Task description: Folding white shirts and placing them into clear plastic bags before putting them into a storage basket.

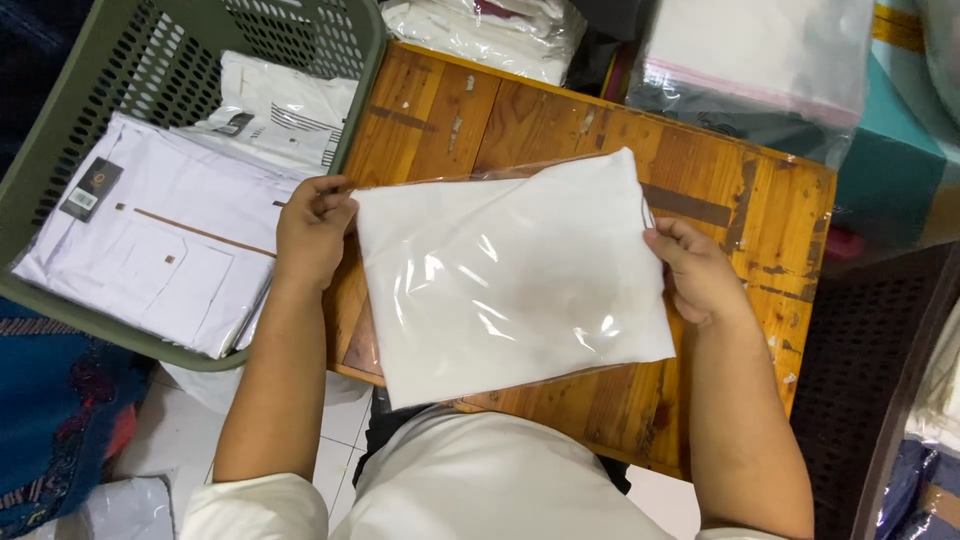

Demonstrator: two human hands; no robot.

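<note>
left hand (312, 232): forearm comes up from the lower edge, wrist bent inward; the grip is pinched on the left edge of the bagged white garment (510, 275), fingertips curled over its upper left corner.
right hand (697, 272): forearm rises from the lower right; thumb lies on top of the garment's right edge, fingers tucked underneath, the grip clamped on that edge.
bagged white garment: a folded white cloth in a clear shiny plastic bag, held flat and slightly tilted between both hands, over the middle of the wooden surface (600, 130); its near edge overhangs the surface's near side.
green basket (60, 130): just left of the garment, touching the surface's left edge; the left hand rests against its rim.
packed shirts (160, 240): white folded shirts in clear bags, stacked inside the basket.
bag pile (760, 60): clear plastic bags beyond the garment, at the surface's far right corner.
white bundles (490, 30): beyond the garment, past the surface's far edge.
</note>
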